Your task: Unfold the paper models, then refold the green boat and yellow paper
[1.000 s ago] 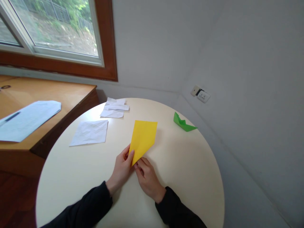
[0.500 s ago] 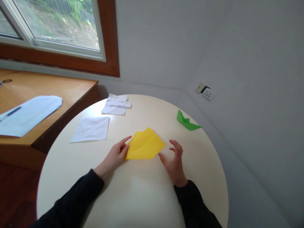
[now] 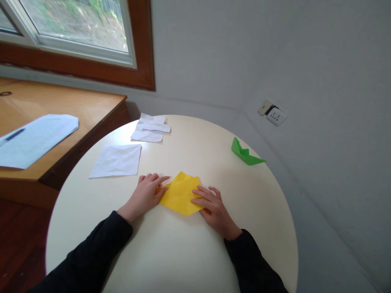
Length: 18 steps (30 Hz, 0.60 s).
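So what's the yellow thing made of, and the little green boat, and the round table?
The yellow sheet looks like thin matte paper: it lies flat with sharp folded edges under both hands. The green boat seems to be folded paper too, with crisp creases. The round table has a smooth cream top with a soft sheen, maybe laminate or painted wood.

Both hands (image 3: 146,193) perhaps hide yellow paper (image 3: 180,195) edges.

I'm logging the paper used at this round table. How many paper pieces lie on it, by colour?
Yellow: 1, the folded yellow sheet under the left hand and right hand
Green: 1, the green boat
White: 2, the white sheet and the white scrap pile, its pieces uncountable
Total: 4
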Each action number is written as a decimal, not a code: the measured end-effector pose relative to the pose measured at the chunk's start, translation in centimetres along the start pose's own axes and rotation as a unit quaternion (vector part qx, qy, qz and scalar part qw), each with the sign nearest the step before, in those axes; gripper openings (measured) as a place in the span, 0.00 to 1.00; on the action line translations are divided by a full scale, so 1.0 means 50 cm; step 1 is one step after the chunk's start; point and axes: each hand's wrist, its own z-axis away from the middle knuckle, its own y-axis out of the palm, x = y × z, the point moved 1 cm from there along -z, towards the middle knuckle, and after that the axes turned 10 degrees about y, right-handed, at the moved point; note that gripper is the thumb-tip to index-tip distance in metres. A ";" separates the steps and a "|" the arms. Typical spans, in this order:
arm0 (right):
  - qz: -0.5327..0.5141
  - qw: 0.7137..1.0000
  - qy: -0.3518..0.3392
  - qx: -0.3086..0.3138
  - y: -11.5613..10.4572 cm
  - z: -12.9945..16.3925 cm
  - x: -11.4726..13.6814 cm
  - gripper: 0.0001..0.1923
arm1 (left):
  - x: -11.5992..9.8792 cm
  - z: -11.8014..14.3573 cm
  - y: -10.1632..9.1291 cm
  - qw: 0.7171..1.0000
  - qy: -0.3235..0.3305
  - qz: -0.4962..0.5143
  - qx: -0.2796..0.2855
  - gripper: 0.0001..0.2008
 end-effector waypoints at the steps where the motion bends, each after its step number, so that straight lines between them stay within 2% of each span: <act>1: -0.007 1.000 0.001 0.010 0.001 -0.001 0.001 0.13 | 0.002 0.000 0.002 0.999 0.006 -0.018 -0.026 0.16; 3: -0.020 1.000 0.004 0.021 0.003 -0.002 0.001 0.13 | 0.001 -0.001 0.006 0.996 0.031 -0.041 -0.066 0.15; 5: -0.029 0.999 0.002 0.023 0.004 -0.003 0.001 0.13 | -0.009 -0.002 0.011 0.993 0.076 -0.044 -0.072 0.12; 9: -0.036 0.999 -0.005 0.010 0.005 -0.007 0.003 0.12 | -0.045 0.006 0.030 0.986 0.161 -0.046 -0.008 0.11; 12: -0.035 0.999 -0.012 -0.001 0.003 -0.011 0.009 0.11 | -0.076 0.025 0.038 0.982 0.171 -0.074 0.015 0.10; 15: -0.031 0.999 -0.020 -0.008 0.001 -0.015 0.020 0.10 | -0.101 0.050 0.032 0.984 0.166 -0.071 -0.003 0.09; 18: -0.039 0.999 -0.026 -0.016 0.002 -0.020 0.030 0.08 | -0.110 0.067 0.018 0.986 0.164 -0.041 -0.013 0.13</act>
